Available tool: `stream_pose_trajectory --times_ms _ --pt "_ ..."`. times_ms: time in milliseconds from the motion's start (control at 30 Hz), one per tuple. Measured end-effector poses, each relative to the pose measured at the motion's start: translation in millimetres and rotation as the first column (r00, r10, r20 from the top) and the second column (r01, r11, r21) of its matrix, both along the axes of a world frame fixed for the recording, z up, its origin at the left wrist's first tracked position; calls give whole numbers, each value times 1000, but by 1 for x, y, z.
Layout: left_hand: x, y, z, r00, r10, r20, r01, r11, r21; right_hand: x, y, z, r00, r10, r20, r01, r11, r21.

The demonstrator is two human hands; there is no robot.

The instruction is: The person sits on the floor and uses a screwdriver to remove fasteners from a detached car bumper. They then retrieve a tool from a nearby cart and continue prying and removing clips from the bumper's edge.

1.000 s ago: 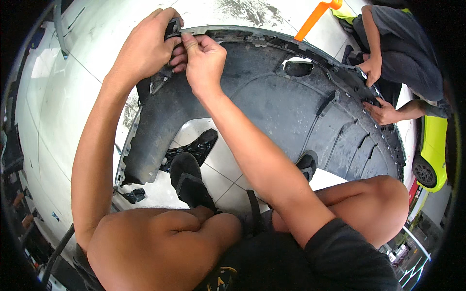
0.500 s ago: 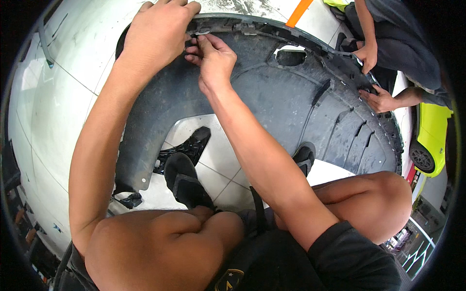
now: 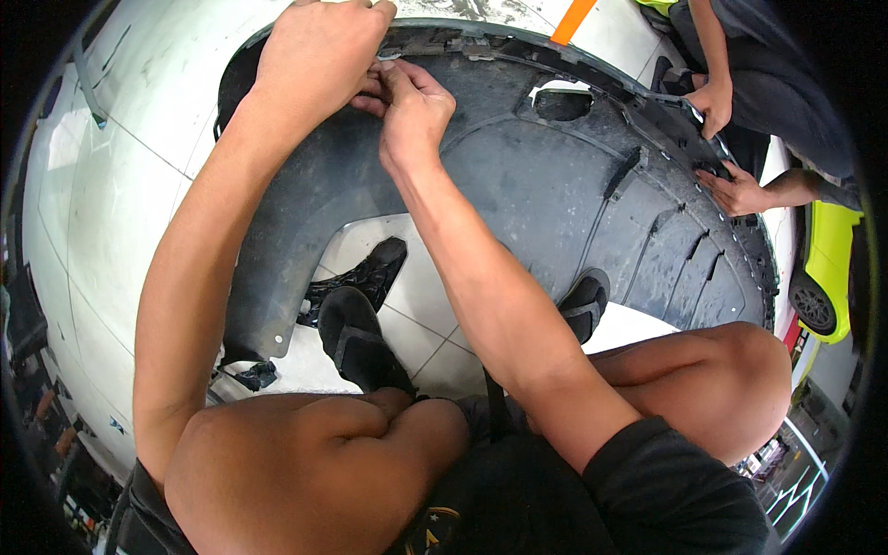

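A large black plastic car bumper with its undertray (image 3: 509, 203) lies in front of me, its inner side up. My left hand (image 3: 324, 55) is closed over the bumper's far-left rim, its fingertips partly cut off by the top of the picture. Just right of it, my right hand (image 3: 413, 106) pinches thumb and fingers together at the inside of that rim. A small pale piece (image 3: 389, 55) shows at those fingertips; what exactly they hold is too small to make out.
At the right, another person's hands (image 3: 726, 190) rest on the bumper's rim. An orange strip (image 3: 574, 20) stands beyond the far edge. My sandalled feet (image 3: 356, 342) are in the undertray's cut-out, beside a glossy black part (image 3: 356, 287). A yellow-green car (image 3: 828, 264) is far right.
My hands have shifted slightly upward in the picture, still at the same stretch of rim. The other person's lower hand has moved a little along the bumper edge.
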State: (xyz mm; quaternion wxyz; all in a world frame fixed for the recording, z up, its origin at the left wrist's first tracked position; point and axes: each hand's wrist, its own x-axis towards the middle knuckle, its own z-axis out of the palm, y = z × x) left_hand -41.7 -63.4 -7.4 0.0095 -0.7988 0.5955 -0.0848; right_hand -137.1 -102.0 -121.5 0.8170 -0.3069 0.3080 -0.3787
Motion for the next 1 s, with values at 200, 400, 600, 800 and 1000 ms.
stream_pose_trajectory --times_ms 200,400,600,800,1000 --pt "4 -1 -1 1000 -24 12 24 1000 11 -3 -7 2 999 49 -12 -49 999 6" --pt "4 3 2 999 -33 19 32 999 30 -2 -3 7 999 47 14 -49 988 148" --pt "-5 -3 -4 999 -31 20 30 998 51 -12 -7 4 996 94 -9 -92 985 147" --pt "4 -3 -7 999 23 41 -25 998 56 -12 -9 2 988 145 -54 -138 985 105" --pt "-4 3 0 996 -86 0 84 974 -210 -32 -4 10 860 237 -452 -186 970 154"
